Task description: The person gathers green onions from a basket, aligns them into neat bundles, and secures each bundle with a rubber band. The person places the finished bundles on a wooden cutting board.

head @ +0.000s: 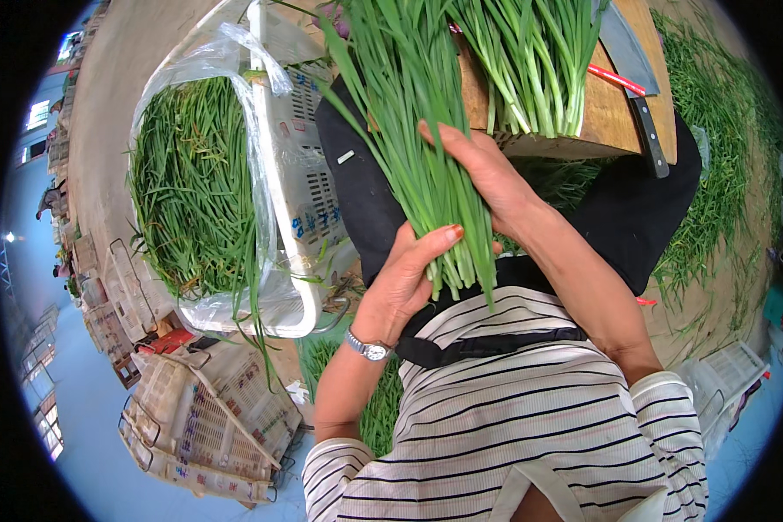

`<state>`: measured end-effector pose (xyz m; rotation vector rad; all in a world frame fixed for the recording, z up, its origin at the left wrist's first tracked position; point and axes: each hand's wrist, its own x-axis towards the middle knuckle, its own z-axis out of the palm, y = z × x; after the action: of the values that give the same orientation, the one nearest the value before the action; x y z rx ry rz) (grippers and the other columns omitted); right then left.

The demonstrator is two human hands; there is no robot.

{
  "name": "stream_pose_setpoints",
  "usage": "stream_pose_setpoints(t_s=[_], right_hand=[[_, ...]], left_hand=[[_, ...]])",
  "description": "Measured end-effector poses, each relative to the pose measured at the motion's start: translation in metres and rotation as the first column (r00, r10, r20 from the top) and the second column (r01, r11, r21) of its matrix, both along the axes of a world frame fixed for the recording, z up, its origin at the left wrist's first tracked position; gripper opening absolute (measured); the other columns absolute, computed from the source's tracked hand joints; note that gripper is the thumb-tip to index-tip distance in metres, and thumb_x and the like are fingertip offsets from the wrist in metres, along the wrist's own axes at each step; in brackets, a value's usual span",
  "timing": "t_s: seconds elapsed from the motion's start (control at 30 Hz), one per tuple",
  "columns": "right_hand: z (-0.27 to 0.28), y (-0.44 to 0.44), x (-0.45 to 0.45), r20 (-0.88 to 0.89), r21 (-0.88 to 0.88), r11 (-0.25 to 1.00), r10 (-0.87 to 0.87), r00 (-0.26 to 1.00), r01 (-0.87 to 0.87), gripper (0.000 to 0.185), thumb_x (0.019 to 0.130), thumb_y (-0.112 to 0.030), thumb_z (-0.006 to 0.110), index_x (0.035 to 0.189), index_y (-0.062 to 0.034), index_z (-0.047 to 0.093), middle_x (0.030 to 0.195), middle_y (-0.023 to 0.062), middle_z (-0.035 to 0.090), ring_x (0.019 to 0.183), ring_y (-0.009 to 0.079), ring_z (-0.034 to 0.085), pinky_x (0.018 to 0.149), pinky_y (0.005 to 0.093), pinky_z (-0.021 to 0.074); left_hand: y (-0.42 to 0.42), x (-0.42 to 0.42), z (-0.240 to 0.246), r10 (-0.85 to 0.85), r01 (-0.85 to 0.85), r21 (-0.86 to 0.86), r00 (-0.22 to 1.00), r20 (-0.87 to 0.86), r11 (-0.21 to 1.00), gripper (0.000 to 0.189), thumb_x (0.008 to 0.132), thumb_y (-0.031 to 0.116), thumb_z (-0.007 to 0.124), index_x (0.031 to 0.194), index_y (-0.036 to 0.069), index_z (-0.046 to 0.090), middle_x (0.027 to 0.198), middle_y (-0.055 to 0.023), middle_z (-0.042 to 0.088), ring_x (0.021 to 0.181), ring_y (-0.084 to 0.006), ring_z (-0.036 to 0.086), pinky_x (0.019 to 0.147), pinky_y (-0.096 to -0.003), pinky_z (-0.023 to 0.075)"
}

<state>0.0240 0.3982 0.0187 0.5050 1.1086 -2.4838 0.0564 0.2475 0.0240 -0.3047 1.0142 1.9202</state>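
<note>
A bundle of long green garlic chives (424, 156) lies across both my hands above my lap. Near its cut ends, my left hand (408, 274) grips it with the thumb on top. Farther up the stalks, my right hand (473, 169) holds the same bundle from the right side, fingers partly hidden beneath. Another bunch of chives (541, 72) rests on a thick wooden chopping block (607, 137), pale ends towards me. A cleaver with a black handle (649, 134) lies at the block's right edge, over a red strip (616, 79).
At left stands a white plastic crate (303, 261) lined with clear plastic and filled with chives (196, 189). Loose chives (724, 150) cover the floor at right. Stacked crates (215, 417) stand at lower left, and another crate (724, 378) at lower right.
</note>
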Motion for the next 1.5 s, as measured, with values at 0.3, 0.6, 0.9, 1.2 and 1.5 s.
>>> stream_pose_setpoints(t_s=[0.3, 0.6, 0.9, 1.2, 1.5], right_hand=[[0.018, 0.045, 0.111, -0.124, 0.423, 0.896, -0.091, 0.988, 0.136, 0.062, 0.083, -0.012, 0.063, 0.136, 0.0047, 0.034, 0.122, 0.0157, 0.051, 0.097, 0.0189, 0.055, 0.085, 0.0294, 0.0449], [0.031, 0.054, 0.143, -0.424, 0.804, 0.540, 0.230, 0.876, 0.247, 0.035, 0.077, 0.009, 0.067, 0.107, 0.0007, 0.051, 0.086, 0.0056, 0.054, 0.071, 0.0106, 0.051, 0.064, 0.0226, 0.0431], [0.017, 0.037, 0.125, -0.356, 0.786, 0.591, 0.195, 0.914, 0.180, 0.029, 0.079, -0.001, 0.071, 0.103, 0.0002, 0.055, 0.083, 0.0065, 0.057, 0.065, 0.0101, 0.053, 0.057, 0.0244, 0.0454], [0.011, 0.038, 0.112, -0.112, 0.865, 0.502, 0.162, 0.980, 0.016, 0.049, 0.078, -0.020, 0.073, 0.115, 0.0015, 0.051, 0.099, 0.0147, 0.064, 0.082, 0.0204, 0.064, 0.071, 0.0306, 0.0504], [0.017, -0.021, 0.056, -0.143, 0.751, 0.659, 0.197, 0.970, -0.023, 0.080, 0.067, -0.035, 0.080, 0.127, 0.0028, 0.042, 0.113, 0.0234, 0.059, 0.106, 0.0387, 0.059, 0.092, 0.0399, 0.0456]], left_hand=[[0.036, 0.015, -0.007, 0.074, -0.083, 0.153, 0.995, 0.062, 0.985, 0.056, 0.089, 0.031, 0.059, 0.127, -0.008, 0.044, 0.114, -0.0226, 0.060, 0.103, -0.0321, 0.063, 0.089, -0.0417, 0.0535], [0.046, 0.019, -0.009, 0.145, -0.153, 0.101, 0.986, 0.082, 0.983, 0.051, 0.089, 0.027, 0.062, 0.123, -0.007, 0.048, 0.107, -0.0215, 0.063, 0.097, -0.0287, 0.065, 0.081, -0.0390, 0.0574], [0.046, 0.017, -0.017, 0.107, -0.110, 0.101, 0.994, 0.032, 0.989, 0.057, 0.088, 0.029, 0.063, 0.131, -0.003, 0.043, 0.121, -0.0195, 0.057, 0.107, -0.0271, 0.060, 0.090, -0.0390, 0.0529], [0.035, 0.028, -0.001, 0.197, -0.204, -0.178, 0.979, -0.056, 0.963, 0.031, 0.084, 0.009, 0.065, 0.111, -0.001, 0.057, 0.100, -0.0069, 0.064, 0.087, -0.0139, 0.062, 0.080, -0.0283, 0.0499], [0.011, 0.040, -0.013, -0.487, -0.451, -0.687, 0.489, -0.724, 0.570, 0.038, 0.077, 0.011, 0.068, 0.110, -0.002, 0.053, 0.094, -0.0199, 0.061, 0.081, -0.0399, 0.063, 0.070, -0.0462, 0.0496]])
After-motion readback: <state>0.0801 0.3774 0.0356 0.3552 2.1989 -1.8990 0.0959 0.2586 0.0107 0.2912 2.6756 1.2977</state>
